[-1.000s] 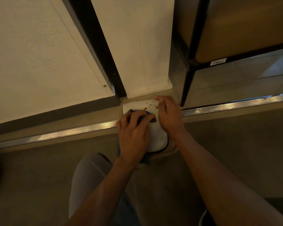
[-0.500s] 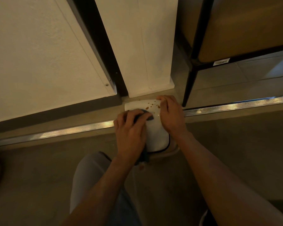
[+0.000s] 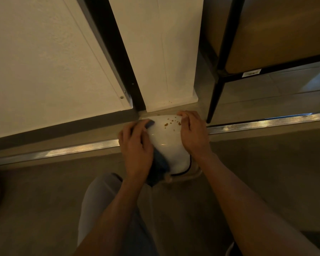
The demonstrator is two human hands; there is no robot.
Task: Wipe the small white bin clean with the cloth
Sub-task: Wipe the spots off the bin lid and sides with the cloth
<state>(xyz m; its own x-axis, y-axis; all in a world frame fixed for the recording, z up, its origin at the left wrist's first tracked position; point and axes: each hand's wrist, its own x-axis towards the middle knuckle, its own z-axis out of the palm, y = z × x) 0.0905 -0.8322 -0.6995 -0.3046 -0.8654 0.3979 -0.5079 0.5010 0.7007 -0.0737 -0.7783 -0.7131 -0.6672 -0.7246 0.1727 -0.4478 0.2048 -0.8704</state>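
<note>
Item: small white bin (image 3: pixel 166 145), on floor (image 3: pixel 44 200) by wall base, between both hands. Left hand (image 3: pixel 137 150) lay flat, fingers closed on blue cloth (image 3: pixel 159 163) vs. bin's left side. Right hand (image 3: pixel 192 132) curled round right edge, steadying. Step: wiping, mid-task. Brown spots (image 3: pixel 171 122) remained near far edge; next stroke prob. needs cloth carried there.

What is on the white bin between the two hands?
In the head view, brown spots lie on the white bin, between the left hand pressing the blue cloth and the right hand.
</note>
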